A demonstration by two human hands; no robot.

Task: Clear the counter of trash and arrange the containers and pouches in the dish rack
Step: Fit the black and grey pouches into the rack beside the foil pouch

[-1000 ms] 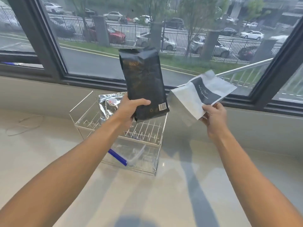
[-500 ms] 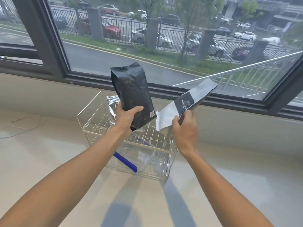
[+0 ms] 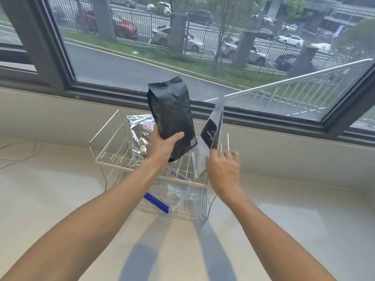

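Note:
My left hand [image 3: 164,147] grips the bottom of a black pouch [image 3: 172,116] and holds it upright above the wire dish rack [image 3: 105,157]. My right hand [image 3: 223,169] pinches the lower edge of a white pouch with a black label [image 3: 213,134], turned edge-on and standing in the rack's right side. A silver foil pouch [image 3: 140,138] stands in the rack's left part, behind my left hand. A clear zip bag with a blue strip [image 3: 156,202] lies in the rack's lower level.
The rack stands on a pale stone counter [image 3: 284,230] against a low wall under a large window [image 3: 182,47]. A thin cord [image 3: 18,151] lies on the counter at far left.
The white pouch has swung from slanted to nearly upright and edge-on, and has come down into the rack's right side. My left hand has kept the black pouch above the rack.

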